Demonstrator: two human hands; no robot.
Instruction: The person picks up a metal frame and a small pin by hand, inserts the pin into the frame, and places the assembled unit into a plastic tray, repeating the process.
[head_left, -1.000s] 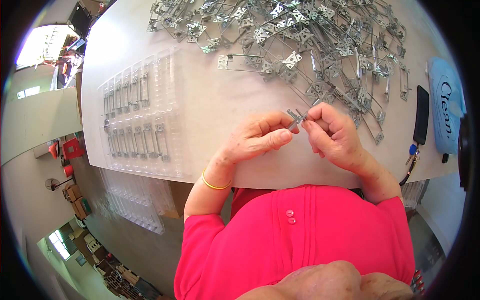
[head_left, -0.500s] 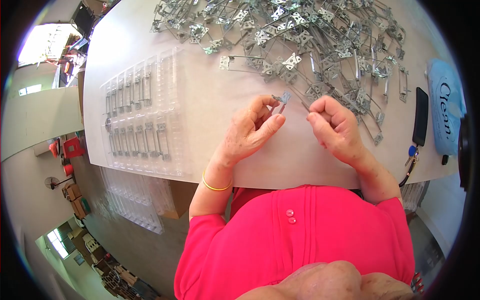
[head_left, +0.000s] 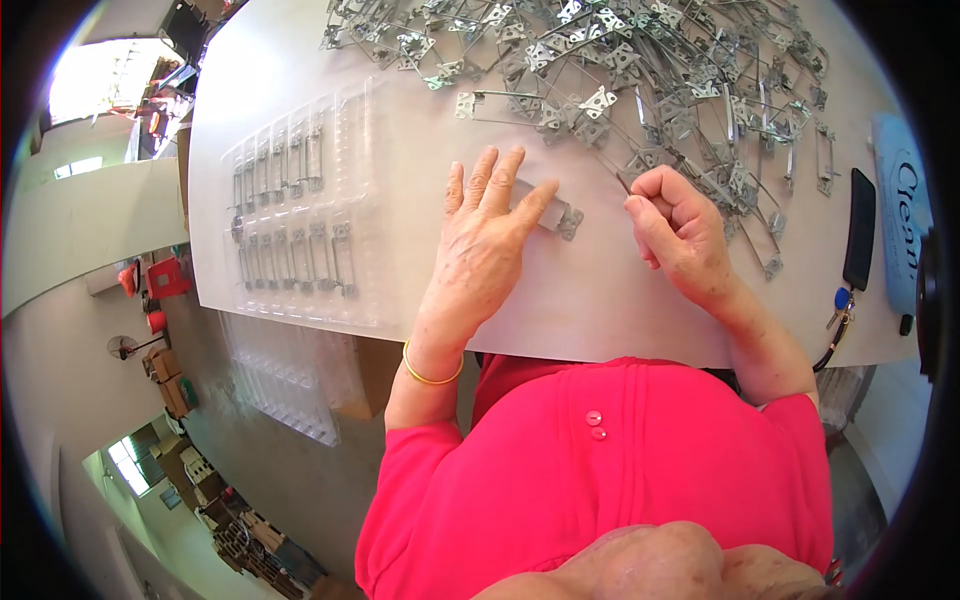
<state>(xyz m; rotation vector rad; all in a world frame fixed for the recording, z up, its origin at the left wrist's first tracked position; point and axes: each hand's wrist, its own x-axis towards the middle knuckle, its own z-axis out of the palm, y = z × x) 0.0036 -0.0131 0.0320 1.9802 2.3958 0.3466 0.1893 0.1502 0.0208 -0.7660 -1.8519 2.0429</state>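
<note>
My left hand (head_left: 482,240) is spread with its palm down over the pale table (head_left: 590,310). A metal bracket (head_left: 568,222) lies partly under its thumb and index finger. To the right, my right hand (head_left: 680,232) is closed, with thumb and fingers pinched together beside the pile's lower edge. A thin metal piece shows at its fingertips, its far end mixing with the pile. The heap of wire-and-plate metal brackets (head_left: 640,60) spreads beyond both hands.
At the left, a clear plastic tray (head_left: 360,205) holds two rows of brackets. More clear trays (head_left: 290,385) stand below the table's edge. On the right are a black phone (head_left: 859,230), keys (head_left: 841,300) and a blue packet (head_left: 897,210).
My left hand has opened and let go of the bracket, which now lies on the table. My right hand remains closed near the pile. The view has shifted slightly.
</note>
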